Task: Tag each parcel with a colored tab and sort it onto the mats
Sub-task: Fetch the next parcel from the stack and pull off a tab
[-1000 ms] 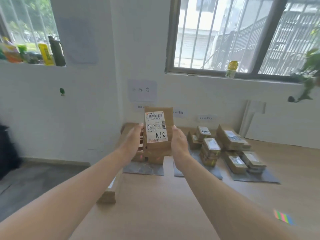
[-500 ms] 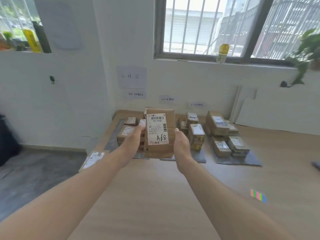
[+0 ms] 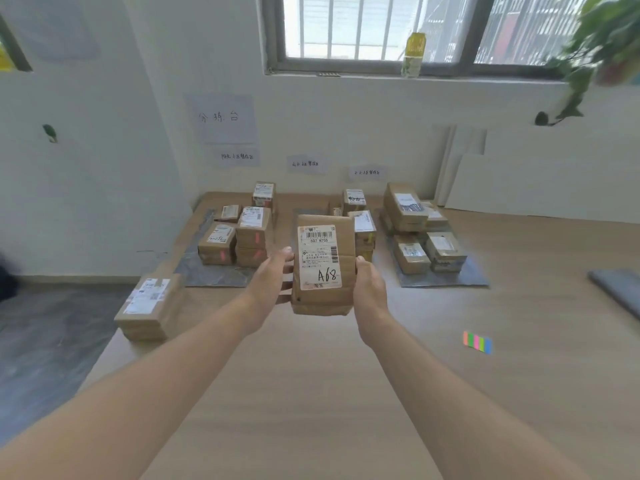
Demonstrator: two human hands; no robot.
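As both hands clasp it — left hand [image 3: 272, 282], right hand [image 3: 370, 287] — parcel [image 3: 323, 301] upright, A68 label [image 3: 318, 258].

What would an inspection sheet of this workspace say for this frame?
Surface: wooden table, grey mats at its far end.
Job's things: A68 parcel held upright above the table, no tab visible on it; sorted parcels stacked on the mats, some with pink tabs; tab strip lying to the right.
Clutter: loose parcel at the table's left edge; grey flat item at the right edge.
Hands: left hand and right hand grip the A68 parcel's sides.
Cables: nothing seen.
Surroundings: paper signs on a white wall, bottle on the windowsill, plant.
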